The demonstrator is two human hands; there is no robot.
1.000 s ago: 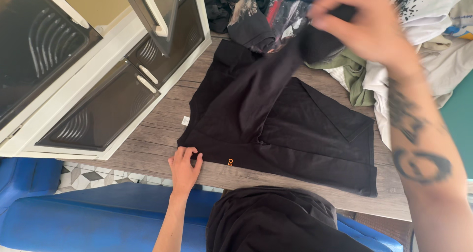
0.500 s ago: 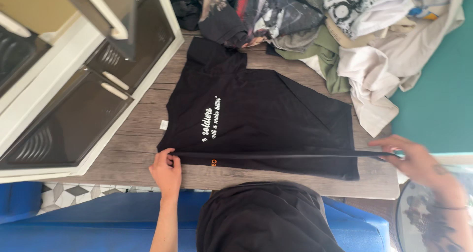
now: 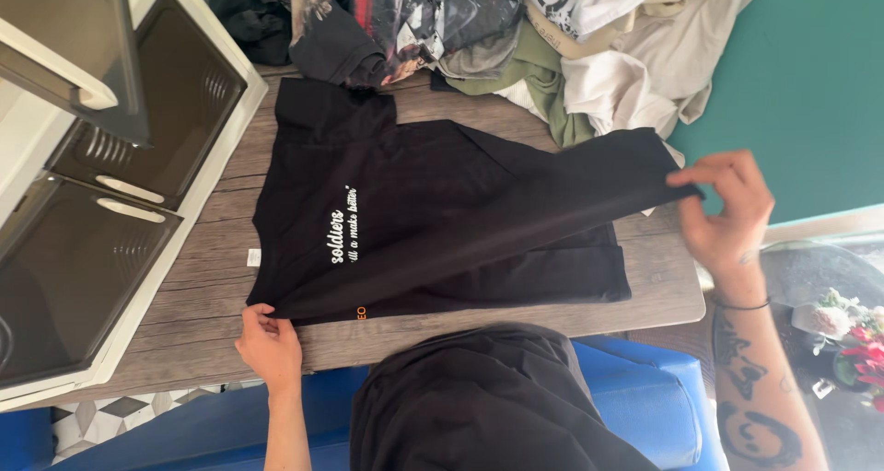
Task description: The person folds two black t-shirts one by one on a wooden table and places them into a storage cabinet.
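A black T-shirt (image 3: 433, 222) with white lettering lies spread on the wooden table (image 3: 207, 278). My left hand (image 3: 268, 345) pinches its near left corner at the table's front edge. My right hand (image 3: 727, 215) grips the shirt's right edge and holds it lifted off the table, so the fabric stretches in a raised fold between both hands.
A heap of mixed clothes (image 3: 516, 38) lies across the far side of the table. A white cabinet with dark glass doors (image 3: 101, 204) stands on the left. My dark-clothed torso (image 3: 488, 407) and a blue seat (image 3: 635, 397) are below. Flowers (image 3: 852, 328) sit at the right.
My right hand swept from the far clothes pile down to the near right, then rose, lifting the shirt's right edge. The left hand stayed on its corner. The view shifted right.
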